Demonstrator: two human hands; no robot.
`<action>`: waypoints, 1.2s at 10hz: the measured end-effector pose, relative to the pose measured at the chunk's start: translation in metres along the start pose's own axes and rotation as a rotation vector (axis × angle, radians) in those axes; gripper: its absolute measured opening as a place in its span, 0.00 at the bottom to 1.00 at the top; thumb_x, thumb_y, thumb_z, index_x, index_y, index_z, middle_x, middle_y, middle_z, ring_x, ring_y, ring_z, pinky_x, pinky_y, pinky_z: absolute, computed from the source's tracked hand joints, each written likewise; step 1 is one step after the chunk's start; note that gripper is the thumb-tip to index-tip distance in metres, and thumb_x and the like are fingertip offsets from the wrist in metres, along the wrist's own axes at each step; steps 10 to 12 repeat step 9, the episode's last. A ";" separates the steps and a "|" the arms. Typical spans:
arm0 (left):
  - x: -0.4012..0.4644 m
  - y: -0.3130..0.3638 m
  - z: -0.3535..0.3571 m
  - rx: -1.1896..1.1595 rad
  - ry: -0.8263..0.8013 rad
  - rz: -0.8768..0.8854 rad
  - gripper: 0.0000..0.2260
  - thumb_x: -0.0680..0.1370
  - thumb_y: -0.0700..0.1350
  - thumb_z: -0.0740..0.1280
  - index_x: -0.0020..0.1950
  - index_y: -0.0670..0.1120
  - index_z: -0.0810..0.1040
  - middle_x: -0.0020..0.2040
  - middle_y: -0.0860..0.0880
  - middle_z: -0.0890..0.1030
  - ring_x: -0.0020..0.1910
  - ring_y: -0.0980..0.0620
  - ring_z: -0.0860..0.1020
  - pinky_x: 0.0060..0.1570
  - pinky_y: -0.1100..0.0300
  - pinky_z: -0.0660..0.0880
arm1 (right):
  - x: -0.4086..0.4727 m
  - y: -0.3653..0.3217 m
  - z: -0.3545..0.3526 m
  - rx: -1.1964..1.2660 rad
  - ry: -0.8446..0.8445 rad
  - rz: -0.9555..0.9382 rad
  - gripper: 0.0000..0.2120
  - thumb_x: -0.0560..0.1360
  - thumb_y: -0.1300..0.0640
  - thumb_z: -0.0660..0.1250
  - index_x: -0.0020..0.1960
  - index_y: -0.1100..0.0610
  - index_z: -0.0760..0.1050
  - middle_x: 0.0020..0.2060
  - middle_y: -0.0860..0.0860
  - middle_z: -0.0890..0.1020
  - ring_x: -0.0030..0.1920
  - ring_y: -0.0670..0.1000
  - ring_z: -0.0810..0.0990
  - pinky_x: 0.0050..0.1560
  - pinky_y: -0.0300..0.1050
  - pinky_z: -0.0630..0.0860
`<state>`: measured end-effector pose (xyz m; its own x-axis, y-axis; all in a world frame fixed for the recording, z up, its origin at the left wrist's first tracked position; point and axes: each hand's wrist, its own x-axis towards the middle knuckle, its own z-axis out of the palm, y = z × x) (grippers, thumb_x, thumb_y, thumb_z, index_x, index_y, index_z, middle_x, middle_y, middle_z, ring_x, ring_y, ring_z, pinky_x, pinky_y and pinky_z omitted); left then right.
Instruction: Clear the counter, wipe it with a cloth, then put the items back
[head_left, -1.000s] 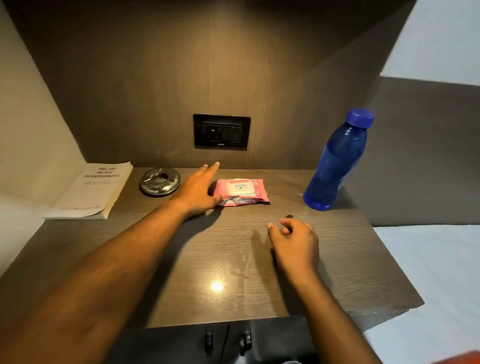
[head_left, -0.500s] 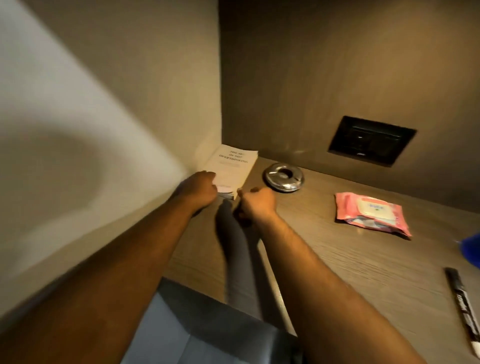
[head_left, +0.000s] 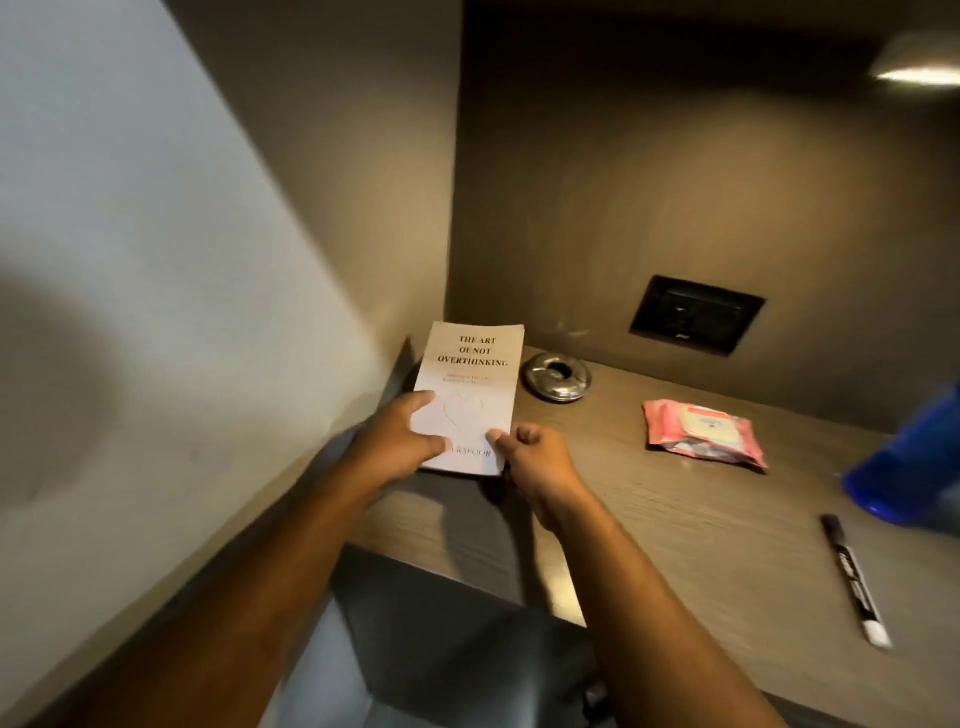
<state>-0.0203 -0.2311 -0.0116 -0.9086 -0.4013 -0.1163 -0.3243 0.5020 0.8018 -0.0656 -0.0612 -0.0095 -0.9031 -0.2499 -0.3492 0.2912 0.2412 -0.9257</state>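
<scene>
A white paperback book (head_left: 475, 371) is tilted up off the left end of the wooden counter (head_left: 675, 519). My left hand (head_left: 397, 441) grips its near left corner, thumb on the cover. My right hand (head_left: 537, 460) pinches its near right corner. A round metal ashtray (head_left: 557, 376) sits just right of the book. Further right lies a pink wet-wipes pack (head_left: 704, 434). A black marker (head_left: 854, 577) lies near the counter's right front. A blue bottle (head_left: 914, 462) shows blurred at the right edge.
A pale side wall (head_left: 182, 312) runs close along the counter's left end. A black socket plate (head_left: 696, 322) is set in the brown back wall above the counter. Below the counter's front edge there is a grey surface.
The view swung left to the book. Both hands left the wipes and marker area, reached the book, took hold of its near corners and lifted it off the counter.
</scene>
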 end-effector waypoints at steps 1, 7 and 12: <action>-0.031 0.023 0.038 -0.069 -0.090 0.095 0.31 0.71 0.45 0.74 0.73 0.52 0.67 0.68 0.50 0.74 0.58 0.50 0.76 0.54 0.54 0.78 | -0.036 0.021 -0.051 -0.041 0.150 -0.025 0.08 0.79 0.55 0.66 0.45 0.58 0.78 0.43 0.54 0.86 0.41 0.48 0.85 0.42 0.47 0.83; -0.101 0.047 0.159 0.274 -0.242 0.213 0.22 0.77 0.43 0.67 0.71 0.47 0.69 0.79 0.45 0.56 0.71 0.44 0.68 0.64 0.55 0.72 | -0.084 0.101 -0.123 -0.560 0.470 -0.031 0.12 0.78 0.51 0.66 0.53 0.59 0.79 0.54 0.54 0.84 0.48 0.51 0.83 0.30 0.33 0.68; -0.136 0.071 0.124 0.438 -0.196 0.261 0.30 0.76 0.52 0.67 0.76 0.50 0.61 0.79 0.44 0.55 0.78 0.43 0.53 0.73 0.46 0.59 | -0.141 0.062 -0.161 -0.745 0.502 -0.083 0.19 0.76 0.42 0.66 0.57 0.56 0.75 0.58 0.54 0.76 0.48 0.52 0.77 0.44 0.46 0.74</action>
